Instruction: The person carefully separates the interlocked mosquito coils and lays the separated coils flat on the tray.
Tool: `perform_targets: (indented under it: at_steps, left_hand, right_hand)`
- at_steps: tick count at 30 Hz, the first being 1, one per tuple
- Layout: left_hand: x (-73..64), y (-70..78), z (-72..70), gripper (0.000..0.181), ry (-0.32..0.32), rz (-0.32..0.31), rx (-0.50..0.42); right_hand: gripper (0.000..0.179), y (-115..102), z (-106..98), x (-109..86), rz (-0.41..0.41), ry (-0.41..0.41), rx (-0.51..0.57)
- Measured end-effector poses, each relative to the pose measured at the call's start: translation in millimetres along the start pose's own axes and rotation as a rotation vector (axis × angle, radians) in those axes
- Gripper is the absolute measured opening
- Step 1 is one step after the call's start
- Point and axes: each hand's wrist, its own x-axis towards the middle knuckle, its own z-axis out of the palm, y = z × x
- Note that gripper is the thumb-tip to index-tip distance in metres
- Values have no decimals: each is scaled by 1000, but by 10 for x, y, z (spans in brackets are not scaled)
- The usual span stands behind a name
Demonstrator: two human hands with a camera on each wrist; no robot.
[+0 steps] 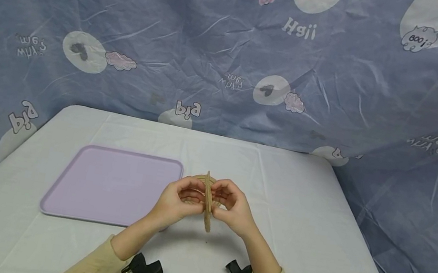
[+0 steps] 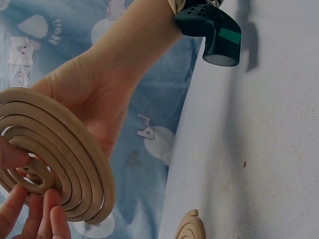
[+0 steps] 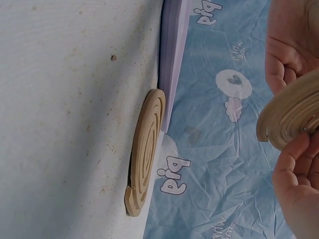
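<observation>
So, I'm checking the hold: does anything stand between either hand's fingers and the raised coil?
Nothing visible does: the left hand and right hand both grip the raised coil directly. The other coil lies below on the table, out of the way.

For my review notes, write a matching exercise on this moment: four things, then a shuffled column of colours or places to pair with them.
Things
1. Held coil
2. Other coil
3. Tray
4. Backdrop cloth

Colours and places
A. Lilac
B. Tan, lying on the white table
C. Blue, printed with cartoon figures
D. Tan, raised between the left hand and right hand

Right pairs: 1-D, 2-B, 3-A, 4-C
</observation>
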Motion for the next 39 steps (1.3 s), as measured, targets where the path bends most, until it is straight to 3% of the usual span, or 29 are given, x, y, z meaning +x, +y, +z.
perform_targets:
  at_steps: [25,39]
  left_hand:
    - [0,22,-41,36,-84,39,-28]
    - [-10,73,-38,35,-27,4,86]
  right_hand:
    - [37,-68,-52,2,-22,-85,58]
    - [35,-93,-74,-3,8,-47,-56]
